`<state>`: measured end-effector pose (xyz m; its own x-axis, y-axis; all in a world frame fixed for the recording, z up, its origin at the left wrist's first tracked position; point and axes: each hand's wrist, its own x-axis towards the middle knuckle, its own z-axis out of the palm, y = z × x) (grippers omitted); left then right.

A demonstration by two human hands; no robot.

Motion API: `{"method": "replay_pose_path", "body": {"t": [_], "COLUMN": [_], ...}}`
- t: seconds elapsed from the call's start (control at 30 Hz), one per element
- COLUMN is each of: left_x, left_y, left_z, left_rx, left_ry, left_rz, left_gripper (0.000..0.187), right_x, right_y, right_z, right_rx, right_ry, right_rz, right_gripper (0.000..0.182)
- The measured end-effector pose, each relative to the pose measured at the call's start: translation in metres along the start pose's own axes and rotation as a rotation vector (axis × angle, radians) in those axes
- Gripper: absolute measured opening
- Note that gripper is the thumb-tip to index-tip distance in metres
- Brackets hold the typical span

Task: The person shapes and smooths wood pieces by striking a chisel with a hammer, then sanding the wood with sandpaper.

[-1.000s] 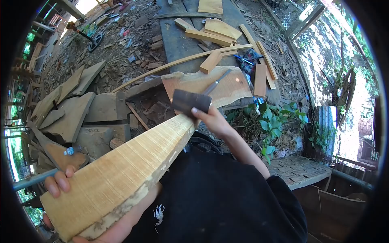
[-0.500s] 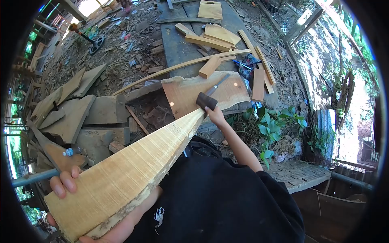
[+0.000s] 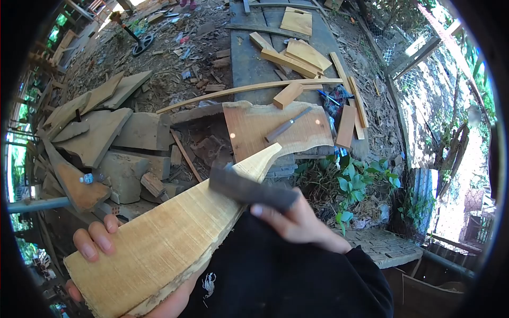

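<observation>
A long, tapering slab of pale wood (image 3: 154, 244) slants up from the lower left to a narrow tip. My left hand (image 3: 101, 241) grips its wide end, fingers over the near-left edge and palm beneath. My right hand (image 3: 294, 220) is closed around a dark block (image 3: 249, 190), blurred by motion, which lies over the slab's narrower part. Whether block and slab touch is hard to tell. Beyond the tip, a chisel-like tool with a dark handle (image 3: 279, 130) rests on a brown board with a wavy edge (image 3: 249, 119).
Wood offcuts (image 3: 305, 55) and a long thin strip (image 3: 212, 95) lie on the dark bench (image 3: 244, 63). Rough slabs (image 3: 101, 132) are stacked at left beside a metal pipe (image 3: 40, 205). Leafy plants (image 3: 352, 180) grow at right, near a ledge (image 3: 387, 246).
My right hand has brought the dark block from the slab's narrow tip back toward my body, over its middle. The view has shifted slightly, and the chisel-like tool's handle is now uncovered.
</observation>
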<state>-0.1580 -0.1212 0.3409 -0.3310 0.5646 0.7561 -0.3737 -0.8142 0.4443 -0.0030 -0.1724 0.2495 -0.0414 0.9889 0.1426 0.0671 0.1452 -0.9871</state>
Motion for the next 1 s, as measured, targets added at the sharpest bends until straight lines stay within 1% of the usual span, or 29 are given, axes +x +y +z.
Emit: {"method": "replay_pose_path", "body": {"t": [0.03, 0.07, 0.1, 0.13, 0.17, 0.23, 0.27, 0.3, 0.33, 0.37, 0.4, 0.43, 0.47, 0.5, 0.57, 0.63, 0.67, 0.7, 0.73, 0.77, 0.83, 0.93, 0.97, 1.0], "left_x": [0.000, 0.000, -0.001, -0.002, -0.002, -0.001, 0.000, 0.000, 0.000, 0.001, 0.004, 0.006, 0.007, 0.006, 0.005, 0.008, 0.010, 0.012, 0.010, 0.006, 0.003, 0.002, 0.004, 0.005], "left_y": [0.000, -0.002, -0.004, -0.005, -0.003, 0.004, 0.003, 0.002, 0.003, 0.007, 0.009, 0.010, 0.012, 0.013, 0.015, 0.016, 0.016, 0.015, 0.012, 0.009, 0.004, -0.003, -0.004, -0.005], "left_z": [0.001, 0.001, 0.002, 0.002, -0.001, -0.011, -0.013, -0.014, -0.016, -0.020, -0.025, -0.030, -0.033, -0.036, -0.041, -0.047, -0.050, -0.051, -0.045, -0.037, -0.018, -0.002, -0.001, -0.001], "left_rx": [-0.029, 0.025, 0.079, 0.132, 0.104, 0.043, 0.014, -0.012, -0.034, -0.062, -0.093, -0.126, -0.140, -0.154, -0.183, -0.208, -0.216, -0.208, -0.175, -0.128, 0.005, 0.242, 0.277, 0.304], "left_ry": [-0.023, 0.030, 0.081, 0.130, 0.107, 0.062, 0.034, 0.009, -0.018, -0.070, -0.121, -0.172, -0.170, -0.165, -0.156, -0.159, -0.165, -0.166, -0.142, -0.111, 0.001, 0.187, 0.224, 0.252], "left_rz": [-0.011, 0.017, 0.045, 0.070, 0.044, -0.012, -0.009, -0.005, -0.006, -0.043, -0.074, -0.107, -0.116, -0.131, -0.164, -0.197, -0.222, -0.221, -0.202, -0.172, -0.098, -0.020, -0.014, -0.007], "left_gripper": [0.048, 0.048, 0.049, 0.049, 0.049, 0.049, 0.049, 0.049, 0.048, 0.048, 0.047, 0.046, 0.046, 0.046, 0.046, 0.046, 0.047, 0.047, 0.046, 0.046, 0.046, 0.047, 0.047, 0.047], "right_x": [-0.008, -0.011, -0.010, -0.008, -0.004, -0.008, -0.010, -0.006, -0.004, -0.001, -0.005, 0.009, 0.020, 0.027, 0.041, 0.041, 0.038, 0.036, 0.035, 0.031, 0.030, 0.033, 0.033, 0.031], "right_y": [-0.012, -0.005, 0.013, 0.042, 0.079, 0.178, 0.233, 0.275, 0.301, 0.318, 0.375, 0.364, 0.353, 0.325, 0.219, 0.128, 0.092, 0.047, 0.010, -0.018, -0.046, -0.048, -0.037, -0.016], "right_z": [-0.002, 0.000, 0.005, 0.005, 0.002, -0.009, -0.023, -0.040, -0.047, -0.057, -0.062, -0.061, -0.059, -0.051, -0.029, -0.010, 0.004, 0.010, 0.012, 0.013, 0.032, 0.036, 0.033, 0.030], "right_rx": [0.058, 0.088, 0.201, 0.223, 0.241, -0.108, -0.227, -0.242, -0.215, -0.261, -0.169, -0.275, -0.382, -0.488, -0.429, -0.239, -0.107, -0.003, 0.039, 0.054, 0.291, 0.290, 0.268, 0.226], "right_ry": [-0.117, -0.102, 0.016, 0.109, 0.203, 0.362, 0.390, 0.379, 0.504, 0.498, 0.586, 0.512, 0.436, 0.358, 0.256, 0.152, 0.169, 0.079, -0.032, -0.143, -0.111, -0.148, -0.169, -0.180], "right_rz": [0.026, 0.100, 0.161, 0.220, 0.274, 0.371, 0.473, 0.706, 0.586, 0.737, 0.671, 0.684, 0.702, 0.724, 0.671, 0.490, 0.134, 0.038, -0.078, -0.126, -0.533, -0.543, -0.496, -0.443], "right_gripper": [0.024, 0.026, 0.026, 0.025, 0.025, 0.026, 0.028, 0.032, 0.031, 0.030, 0.031, 0.032, 0.032, 0.033, 0.041, 0.037, 0.031, 0.027, 0.027, 0.030, 0.034, 0.032, 0.031, 0.038]}}
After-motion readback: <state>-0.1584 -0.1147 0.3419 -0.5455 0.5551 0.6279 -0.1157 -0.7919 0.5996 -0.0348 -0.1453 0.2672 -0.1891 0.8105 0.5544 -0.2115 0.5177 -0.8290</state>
